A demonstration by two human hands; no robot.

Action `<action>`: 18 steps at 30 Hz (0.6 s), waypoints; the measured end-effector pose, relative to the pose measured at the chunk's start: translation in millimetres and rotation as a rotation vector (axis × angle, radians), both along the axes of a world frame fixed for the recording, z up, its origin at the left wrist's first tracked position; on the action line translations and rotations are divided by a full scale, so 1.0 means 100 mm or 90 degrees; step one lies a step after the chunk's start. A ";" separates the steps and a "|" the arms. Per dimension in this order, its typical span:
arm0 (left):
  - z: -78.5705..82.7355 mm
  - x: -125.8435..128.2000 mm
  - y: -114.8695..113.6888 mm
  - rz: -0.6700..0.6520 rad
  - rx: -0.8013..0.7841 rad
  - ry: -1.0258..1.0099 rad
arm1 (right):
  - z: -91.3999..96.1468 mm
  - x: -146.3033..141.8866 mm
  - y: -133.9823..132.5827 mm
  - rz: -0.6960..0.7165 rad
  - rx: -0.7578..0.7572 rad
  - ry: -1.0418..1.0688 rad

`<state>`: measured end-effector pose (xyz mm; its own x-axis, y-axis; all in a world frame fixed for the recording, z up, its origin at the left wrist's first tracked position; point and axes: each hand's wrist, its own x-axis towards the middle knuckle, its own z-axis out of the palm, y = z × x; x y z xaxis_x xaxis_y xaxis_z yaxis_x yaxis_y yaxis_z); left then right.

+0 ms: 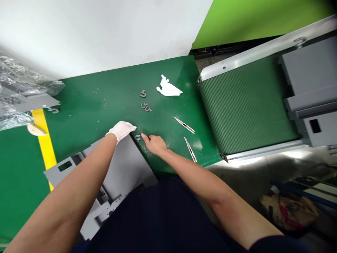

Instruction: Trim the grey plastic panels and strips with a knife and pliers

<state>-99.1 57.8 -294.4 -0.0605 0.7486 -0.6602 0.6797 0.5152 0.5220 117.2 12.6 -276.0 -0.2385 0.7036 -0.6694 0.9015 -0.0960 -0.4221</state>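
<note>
My left hand point(121, 130), in a white glove, rests on the far corner of a grey plastic housing part point(123, 168) lying on the green belt point(100, 102); its fingers are curled over the edge. My bare right hand point(155, 143) is beside it, fingers pinched round a small thin tool whose tip points at a little grey hook-shaped trimming point(137, 137) by the part's corner. Two utility knives point(184, 124) point(190, 149) lie just right of my right hand.
More grey trimmings point(145, 105) and a spare white glove point(168, 89) lie farther up the belt. A ribbed green conveyor point(244, 105) carrying grey housings point(310, 91) runs at the right. Plastic-wrapped parts point(21, 91) sit at the left by a yellow stripe point(44, 140).
</note>
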 end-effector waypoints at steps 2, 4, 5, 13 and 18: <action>0.01 -0.03 -0.05 0.019 0.019 0.016 | 0.01 0.08 0.04 -0.034 -0.030 0.005; 0.06 -0.09 -0.11 0.034 0.034 0.041 | 0.02 0.17 0.05 -0.043 -0.096 0.027; 0.10 -0.13 -0.14 0.042 0.028 0.065 | 0.02 0.19 0.04 -0.038 -0.144 0.042; 0.87 -0.34 -0.52 0.107 0.026 0.131 | -0.10 -0.12 0.14 -0.002 -0.314 0.061; 1.43 -0.58 -0.96 0.186 0.131 0.190 | 0.01 -0.07 0.38 -0.103 -0.107 0.104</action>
